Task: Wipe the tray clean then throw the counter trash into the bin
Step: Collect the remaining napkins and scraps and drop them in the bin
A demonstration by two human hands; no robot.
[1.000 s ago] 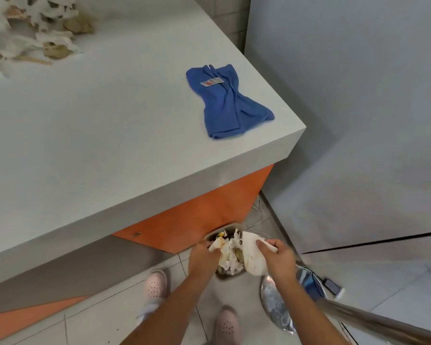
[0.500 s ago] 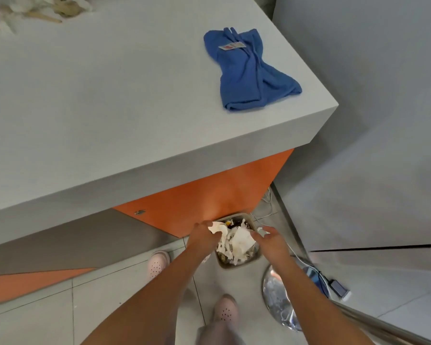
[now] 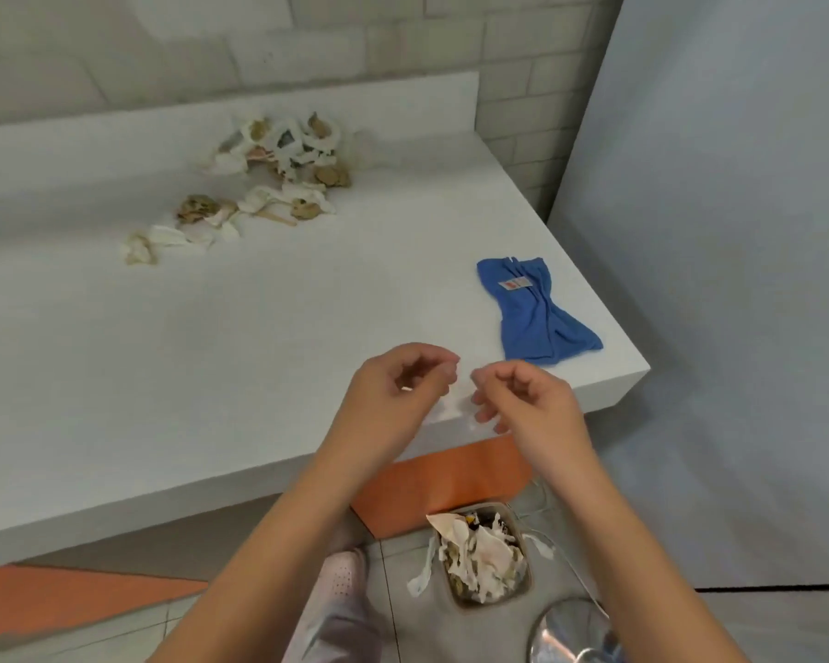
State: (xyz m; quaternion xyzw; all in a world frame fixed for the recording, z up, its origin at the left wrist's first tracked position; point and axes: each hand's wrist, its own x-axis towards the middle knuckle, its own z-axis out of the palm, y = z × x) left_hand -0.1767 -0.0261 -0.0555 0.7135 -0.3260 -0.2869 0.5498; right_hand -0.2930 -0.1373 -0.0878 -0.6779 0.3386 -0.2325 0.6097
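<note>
Lying in a loose heap near the back of the white surface point(image 3: 259, 356), the crumpled white and brown paper trash point(image 3: 264, 179) is well apart from both hands. The left hand point(image 3: 400, 390) and right hand point(image 3: 530, 399) hover side by side above the surface's front edge, fingers loosely curled and grasping nothing. Below them on the floor stands a small tan bin point(image 3: 526, 574), stuffed with paper scraps. A rumpled blue cloth point(image 3: 532, 313) lies near the surface's right corner.

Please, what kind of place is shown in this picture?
Probably a cleaning-up corner of a canteen or kitchen. A white counter carries a pile of crumpled napkins and scraps, a blue cloth lies near its corner, and a small bin full of paper stands on the tiled floor.
</note>
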